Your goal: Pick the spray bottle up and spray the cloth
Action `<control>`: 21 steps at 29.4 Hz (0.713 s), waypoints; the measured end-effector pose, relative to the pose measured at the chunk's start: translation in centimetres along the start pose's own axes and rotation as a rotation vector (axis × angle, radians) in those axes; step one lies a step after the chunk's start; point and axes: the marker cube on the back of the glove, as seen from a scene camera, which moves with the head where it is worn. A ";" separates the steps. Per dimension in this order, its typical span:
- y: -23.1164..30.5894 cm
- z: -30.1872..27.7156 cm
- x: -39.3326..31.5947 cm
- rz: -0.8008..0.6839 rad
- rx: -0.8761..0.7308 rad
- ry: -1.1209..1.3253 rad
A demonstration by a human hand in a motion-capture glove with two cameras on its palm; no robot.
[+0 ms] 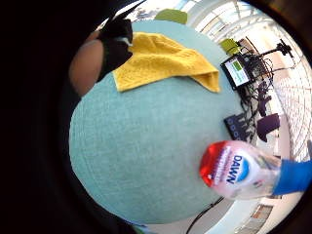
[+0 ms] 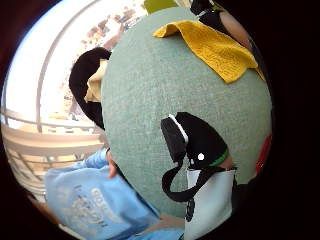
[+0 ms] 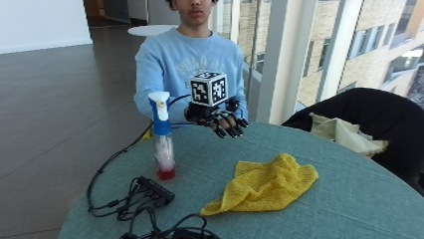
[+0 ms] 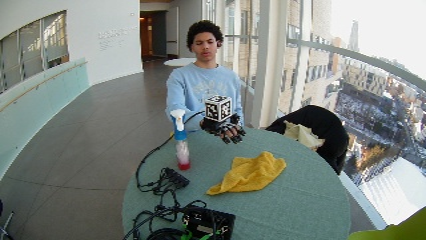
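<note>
A gloved right hand (image 3: 222,119) hovers above the worktop (image 3: 344,194), fingers relaxed and grasping nothing, near the bottle (image 3: 162,137), which stands upright and untouched. The cloth (image 3: 265,186) lies crumpled on the far side of the hand from the bottle. The bottle looks tall and narrow: a sideways brush during the reach could topple it toward the cables (image 3: 142,196) just beside it.
</note>
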 end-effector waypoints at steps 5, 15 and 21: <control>4.2 -1.5 0.7 0.035 0.067 -0.046; 13.4 -4.0 5.0 0.186 0.314 -0.196; 16.8 -4.5 8.6 0.285 0.428 -0.306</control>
